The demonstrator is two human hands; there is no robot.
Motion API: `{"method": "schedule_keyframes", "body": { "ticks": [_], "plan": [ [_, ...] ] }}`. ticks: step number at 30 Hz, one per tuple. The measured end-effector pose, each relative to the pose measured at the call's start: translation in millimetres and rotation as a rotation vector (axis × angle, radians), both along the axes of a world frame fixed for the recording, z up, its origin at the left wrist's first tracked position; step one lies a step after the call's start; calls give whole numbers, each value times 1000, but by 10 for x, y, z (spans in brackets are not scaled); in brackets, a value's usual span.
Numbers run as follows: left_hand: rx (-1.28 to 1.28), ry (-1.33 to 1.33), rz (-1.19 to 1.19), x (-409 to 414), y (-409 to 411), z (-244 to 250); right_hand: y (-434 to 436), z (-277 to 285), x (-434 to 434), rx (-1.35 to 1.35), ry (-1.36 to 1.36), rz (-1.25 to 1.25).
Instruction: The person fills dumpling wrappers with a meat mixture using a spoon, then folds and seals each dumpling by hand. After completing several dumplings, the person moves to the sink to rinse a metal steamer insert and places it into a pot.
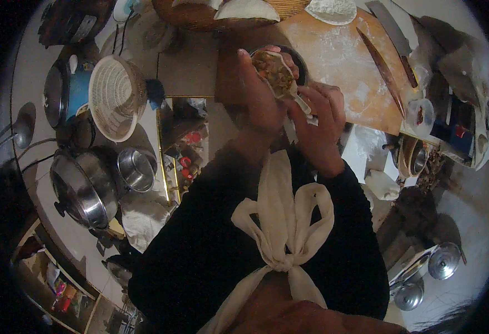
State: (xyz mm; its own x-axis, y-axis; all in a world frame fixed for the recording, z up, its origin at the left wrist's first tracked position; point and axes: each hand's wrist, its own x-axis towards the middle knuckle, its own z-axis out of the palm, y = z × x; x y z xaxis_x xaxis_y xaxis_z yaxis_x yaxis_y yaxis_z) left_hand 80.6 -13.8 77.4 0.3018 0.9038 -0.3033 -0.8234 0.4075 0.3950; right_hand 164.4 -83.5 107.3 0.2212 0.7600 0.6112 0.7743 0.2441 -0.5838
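My left hand (265,98) cups a dough wrapper (302,103) from below and along its side. Chopped filling (273,72) with green and orange bits lies inside the wrapper, which is partly uncovered at the top. At its near right end, the fingers of my right hand (321,112) pinch the pale dough edge. Behind and below both hands is a dark round bowl (303,69), mostly hidden by them. Folded half-moon dough pieces (246,11) rest on a round brown tray (290,5) at the top.
A floured wooden board (344,79) holds a tapered rolling pin (380,71); a long knife (390,27) lies along its right side. White flour (332,11) sits at the board's far edge. On the left stand a plastic colander (113,98), a steel bowl (136,169) and a lidded pot (84,188).
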Motion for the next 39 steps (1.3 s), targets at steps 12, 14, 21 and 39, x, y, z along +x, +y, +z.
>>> {"method": "schedule_keyframes", "body": {
  "ticks": [12,14,21,39],
  "plan": [
    [-3,-95,-110,-21,50,-231,63,-24,88,30,-280,234],
    [-43,-151,-142,-35,58,-224,58,-18,106,33,-233,252],
    [-39,-140,-152,-72,88,-240,2,-40,-41,-223,-292,309],
    [-143,90,-17,-22,59,-191,207,47,-93,-183,-181,320]
  ]
}}
